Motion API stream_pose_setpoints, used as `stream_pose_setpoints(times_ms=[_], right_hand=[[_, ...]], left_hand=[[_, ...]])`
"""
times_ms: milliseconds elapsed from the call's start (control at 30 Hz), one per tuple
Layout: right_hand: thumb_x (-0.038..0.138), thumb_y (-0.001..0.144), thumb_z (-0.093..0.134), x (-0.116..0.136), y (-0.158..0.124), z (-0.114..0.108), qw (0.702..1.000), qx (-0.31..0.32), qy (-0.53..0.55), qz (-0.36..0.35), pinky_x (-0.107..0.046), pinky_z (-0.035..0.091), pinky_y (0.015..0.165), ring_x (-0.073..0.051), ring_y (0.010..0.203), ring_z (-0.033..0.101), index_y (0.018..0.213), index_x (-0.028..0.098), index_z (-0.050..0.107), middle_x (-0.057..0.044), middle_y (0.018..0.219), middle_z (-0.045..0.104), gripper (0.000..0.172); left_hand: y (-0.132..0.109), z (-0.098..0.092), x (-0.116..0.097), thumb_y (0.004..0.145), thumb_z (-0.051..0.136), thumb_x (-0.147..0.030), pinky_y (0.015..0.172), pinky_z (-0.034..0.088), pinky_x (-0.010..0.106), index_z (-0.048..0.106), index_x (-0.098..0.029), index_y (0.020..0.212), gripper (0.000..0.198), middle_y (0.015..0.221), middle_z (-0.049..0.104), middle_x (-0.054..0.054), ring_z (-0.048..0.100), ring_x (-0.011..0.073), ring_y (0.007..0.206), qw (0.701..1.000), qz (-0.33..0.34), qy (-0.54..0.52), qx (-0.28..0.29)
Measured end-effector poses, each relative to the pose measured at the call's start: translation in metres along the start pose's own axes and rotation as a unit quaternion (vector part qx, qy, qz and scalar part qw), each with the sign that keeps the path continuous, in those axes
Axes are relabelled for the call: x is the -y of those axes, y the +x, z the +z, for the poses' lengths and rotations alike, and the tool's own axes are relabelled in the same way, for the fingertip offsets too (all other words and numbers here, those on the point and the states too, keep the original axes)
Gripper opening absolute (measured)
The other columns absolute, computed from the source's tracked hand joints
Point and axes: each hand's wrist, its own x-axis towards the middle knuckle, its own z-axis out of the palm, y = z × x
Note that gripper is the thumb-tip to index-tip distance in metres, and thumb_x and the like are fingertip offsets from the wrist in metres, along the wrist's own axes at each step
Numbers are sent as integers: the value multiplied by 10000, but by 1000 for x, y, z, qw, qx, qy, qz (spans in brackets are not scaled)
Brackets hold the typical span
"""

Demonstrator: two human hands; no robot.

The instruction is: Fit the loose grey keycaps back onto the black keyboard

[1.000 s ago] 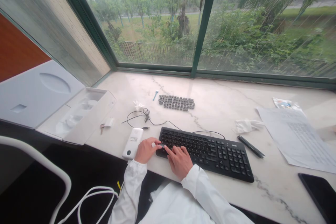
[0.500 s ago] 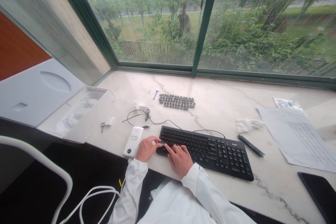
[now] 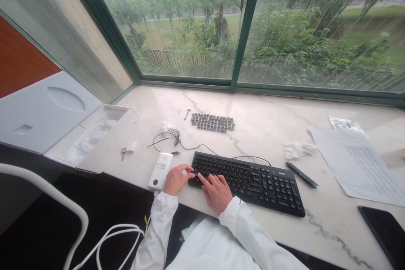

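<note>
A black keyboard point(image 3: 253, 181) lies at a slant near the table's front edge. My left hand point(image 3: 179, 178) is at its left end, thumb and index finger brought close together at the lower left keys; whatever they hold is too small to make out. Beside it, my right hand point(image 3: 217, 190) rests over the lower left keys, its index finger stretched towards the left fingertips. Small dark keycaps point(image 3: 212, 122) sit in rows behind the keyboard, with a small blue tool point(image 3: 187, 114) to their left. A white power bank point(image 3: 160, 171) touches or nearly touches my left hand.
An open white box point(image 3: 101, 135) stands at the left, near a key point(image 3: 123, 154). A thin black cable point(image 3: 177, 137) lies coiled behind the power bank. To the right are a black pen point(image 3: 302, 175), crumpled white material point(image 3: 299, 150), a printed sheet point(image 3: 357, 164) and a phone point(image 3: 384, 232).
</note>
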Motion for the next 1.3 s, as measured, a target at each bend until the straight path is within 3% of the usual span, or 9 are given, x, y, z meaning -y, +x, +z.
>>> stream_pose_setpoints(times_ms=[533, 867, 1300], right_hand=[[208, 891, 452, -1, -1, -1, 1000, -8, -6, 1, -315, 268, 819, -154, 812, 490, 1341, 252, 429, -40, 869, 551, 453], [198, 891, 447, -1, -1, 0, 1000, -3, 5, 2, -319, 260, 829, -152, 812, 486, 1340, 246, 429, -37, 870, 546, 452], [203, 893, 459, -2, 1, 0, 1000, -7, -19, -5, -322, 264, 824, -153, 800, 493, 1309, 262, 461, -31, 843, 549, 420]], left_hand=[[1, -3, 0, 741, 613, -336, 717, 458, 260, 720, -254, 882, 195, 904, 712, -10, 606, 154, 735, 1000, -14, -16, 10], [2, -7, -3, 794, 584, -337, 686, 419, 249, 713, -294, 886, 164, 939, 704, -31, 618, 152, 796, 997, 38, 66, 9], [-2, -9, -12, 792, 584, -389, 656, 396, 260, 695, -268, 817, 166, 956, 705, -23, 619, 157, 780, 996, 12, 91, 17]])
